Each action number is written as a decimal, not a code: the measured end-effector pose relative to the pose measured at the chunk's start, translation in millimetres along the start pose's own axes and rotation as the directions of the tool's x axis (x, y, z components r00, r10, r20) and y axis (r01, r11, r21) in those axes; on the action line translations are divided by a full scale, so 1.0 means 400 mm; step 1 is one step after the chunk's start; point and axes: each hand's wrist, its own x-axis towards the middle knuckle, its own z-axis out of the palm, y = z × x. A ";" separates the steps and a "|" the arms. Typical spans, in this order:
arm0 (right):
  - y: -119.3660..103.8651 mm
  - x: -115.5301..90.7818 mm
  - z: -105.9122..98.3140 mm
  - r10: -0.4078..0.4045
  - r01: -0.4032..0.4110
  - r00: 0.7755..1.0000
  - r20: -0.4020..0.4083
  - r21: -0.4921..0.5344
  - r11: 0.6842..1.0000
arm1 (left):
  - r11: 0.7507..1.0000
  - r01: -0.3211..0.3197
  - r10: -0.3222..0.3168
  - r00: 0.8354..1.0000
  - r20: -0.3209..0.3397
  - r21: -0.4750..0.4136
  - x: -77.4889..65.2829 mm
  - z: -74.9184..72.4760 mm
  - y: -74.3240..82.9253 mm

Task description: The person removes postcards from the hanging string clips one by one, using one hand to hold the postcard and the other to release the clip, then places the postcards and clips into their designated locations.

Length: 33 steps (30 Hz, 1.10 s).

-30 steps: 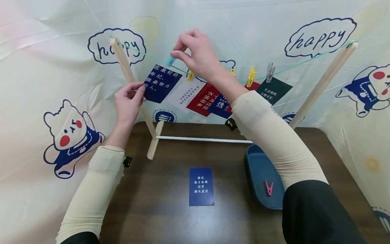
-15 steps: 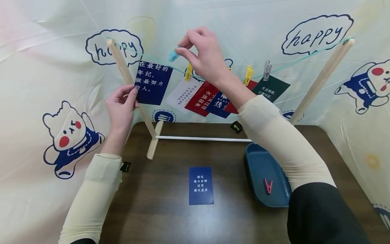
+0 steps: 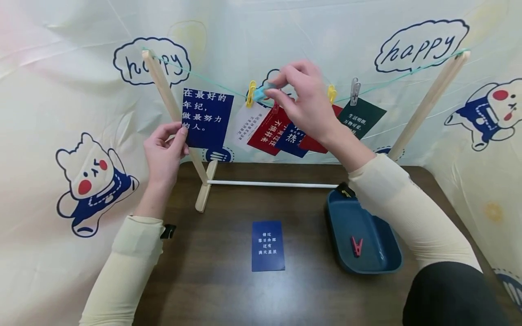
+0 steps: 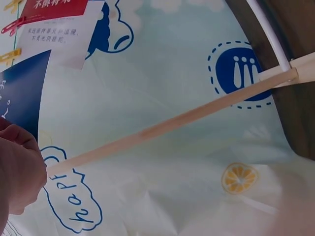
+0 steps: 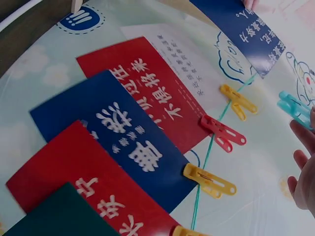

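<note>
My left hand [image 3: 165, 145] pinches a dark blue card [image 3: 207, 118] with white characters by its lower left edge. The card stands nearly upright in front of the green string [image 3: 212, 82], near the left wooden post. Between thumb and fingers, my right hand [image 3: 306, 99] holds a light blue clothespin [image 3: 261, 93], which overlaps a yellow clothespin on the string in the head view. From the right wrist, the light blue clothespin [image 5: 295, 109] shows apart from the string and the card [image 5: 243, 29]. Clipped along the string are a white card [image 5: 172, 59], red cards, a blue card [image 5: 110, 137] and a green card [image 3: 363, 117].
Wooden posts [image 3: 161, 83] carry the string at both ends, joined low by a white rod [image 3: 273, 184]. Another blue card [image 3: 267, 246] lies on the brown table [image 3: 212, 280]. A dark blue tray [image 3: 332, 226] at the right holds a pink clothespin [image 3: 356, 246].
The right hand has carried the light blue clothespin away from the held card, off to the right. The left hand has shifted slightly left, and its card has turned from tilted to nearly upright.
</note>
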 end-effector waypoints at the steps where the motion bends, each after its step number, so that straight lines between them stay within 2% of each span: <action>1: 0.001 -0.013 -0.007 -0.005 0.005 1.000 -0.005 -0.002 1.000 | 1.000 0.004 -0.004 1.000 -0.001 -0.003 -0.004 0.000 0.000; 7: 0.007 -0.081 -0.037 0.015 -0.015 1.000 -0.003 -0.016 1.000 | 1.000 0.030 -0.030 0.999 0.013 0.001 -0.030 -0.002 0.002; 14: 0.024 -0.155 -0.059 0.057 -0.055 0.998 0.024 -0.066 0.996 | 0.994 0.041 -0.051 0.995 0.088 0.104 -0.073 -0.001 -0.012; 18: 0.034 -0.194 -0.075 0.110 -0.105 0.993 0.049 -0.085 0.991 | 0.987 0.056 -0.075 0.989 0.127 0.148 -0.098 0.000 -0.024; 23: 0.054 -0.247 -0.091 0.178 -0.169 0.980 0.086 -0.096 0.981 | 0.982 0.099 -0.121 0.983 0.140 0.158 -0.122 -0.001 -0.042; 28: 0.067 -0.307 -0.101 0.175 -0.162 0.976 0.127 -0.111 0.981 | 0.956 0.158 -0.197 0.970 0.145 0.246 -0.141 -0.009 -0.052; 31: 0.070 -0.346 -0.100 0.156 -0.141 0.977 0.148 -0.106 0.984 | 0.935 0.172 -0.230 0.960 0.159 0.310 -0.156 -0.017 -0.062; 33: 0.070 -0.373 -0.099 0.151 -0.136 0.975 0.163 -0.102 0.985 | 0.921 0.186 -0.258 0.949 0.180 0.344 -0.166 -0.022 -0.071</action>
